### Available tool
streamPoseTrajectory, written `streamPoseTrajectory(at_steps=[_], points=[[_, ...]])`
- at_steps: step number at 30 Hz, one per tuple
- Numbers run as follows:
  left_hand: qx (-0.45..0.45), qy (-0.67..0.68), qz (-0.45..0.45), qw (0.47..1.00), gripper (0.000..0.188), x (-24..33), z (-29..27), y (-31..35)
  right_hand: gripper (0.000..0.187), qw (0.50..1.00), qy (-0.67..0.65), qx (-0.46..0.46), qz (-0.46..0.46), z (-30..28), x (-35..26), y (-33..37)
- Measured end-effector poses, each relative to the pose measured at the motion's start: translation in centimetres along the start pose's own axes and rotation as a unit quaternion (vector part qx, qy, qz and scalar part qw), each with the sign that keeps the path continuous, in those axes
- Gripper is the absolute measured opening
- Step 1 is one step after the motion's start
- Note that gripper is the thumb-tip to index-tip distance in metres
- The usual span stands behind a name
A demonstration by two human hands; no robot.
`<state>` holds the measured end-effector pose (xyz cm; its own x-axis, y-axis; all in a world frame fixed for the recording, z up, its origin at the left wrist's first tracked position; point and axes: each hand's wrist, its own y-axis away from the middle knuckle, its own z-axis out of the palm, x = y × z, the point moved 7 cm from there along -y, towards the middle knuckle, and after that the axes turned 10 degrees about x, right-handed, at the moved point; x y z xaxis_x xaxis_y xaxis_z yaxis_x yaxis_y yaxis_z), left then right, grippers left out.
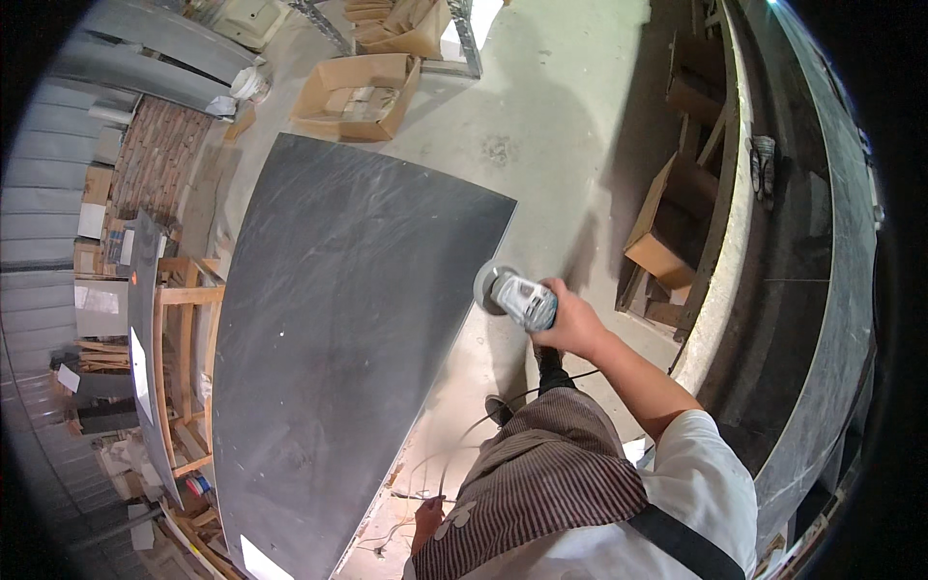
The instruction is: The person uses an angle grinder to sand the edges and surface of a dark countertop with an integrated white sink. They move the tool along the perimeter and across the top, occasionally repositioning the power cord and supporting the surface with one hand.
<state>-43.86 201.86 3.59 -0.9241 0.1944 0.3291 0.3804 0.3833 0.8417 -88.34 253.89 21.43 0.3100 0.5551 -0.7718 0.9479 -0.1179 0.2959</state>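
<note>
My right hand (572, 324) is wrapped round the body of an angle grinder (526, 301), held out over the right edge of a large dark stone slab (338, 290). The grinder's round grey disc (487, 288) is at that edge; whether it touches the slab I cannot tell. Low down, beside the slab's near right side, my left hand (427, 518) is closed on a thin dark power cord (444, 480), which loops up toward my right side. Faint pale scuffs and specks mark the slab's surface.
A cardboard box (354, 97) lies beyond the slab's far edge. On the right, another box (667, 227) sits under a long bench with a dark stone top (773, 319). A wooden frame (189, 295) and a leaning panel (145, 358) stand left. Cord (387, 535) trails along the floor.
</note>
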Motion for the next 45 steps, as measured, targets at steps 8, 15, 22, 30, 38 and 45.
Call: streamPoseTrajectory(at_steps=[8,15,22,30,38,45], points=[[-0.015,0.029,0.081,0.996,0.035,-0.7,-0.9,-0.9,0.086,0.977,-0.063,0.181,0.093,-5.7,3.3,-6.7],[0.010,-0.194,0.035,0.980,0.035,-1.7,-2.1,-1.8,0.076,0.969,-0.124,0.202,0.061,-5.0,3.9,-4.3],[0.040,-0.186,0.002,0.982,0.034,-1.5,-3.9,-1.9,0.082,0.977,-0.145,0.145,0.064,-2.5,2.2,-4.1],[-0.023,-0.136,-0.074,0.988,0.041,-1.8,-4.7,-2.1,0.082,0.983,-0.152,0.064,0.082,-1.3,2.3,-3.6],[-0.050,-0.128,-0.005,0.990,0.044,0.6,-4.6,-3.4,0.076,0.975,-0.172,0.120,0.070,-1.7,2.6,-4.5],[-0.044,-0.152,-0.017,0.987,0.044,2.2,-3.7,-3.8,0.073,0.983,-0.160,0.069,0.060,-1.1,2.1,-3.0]])
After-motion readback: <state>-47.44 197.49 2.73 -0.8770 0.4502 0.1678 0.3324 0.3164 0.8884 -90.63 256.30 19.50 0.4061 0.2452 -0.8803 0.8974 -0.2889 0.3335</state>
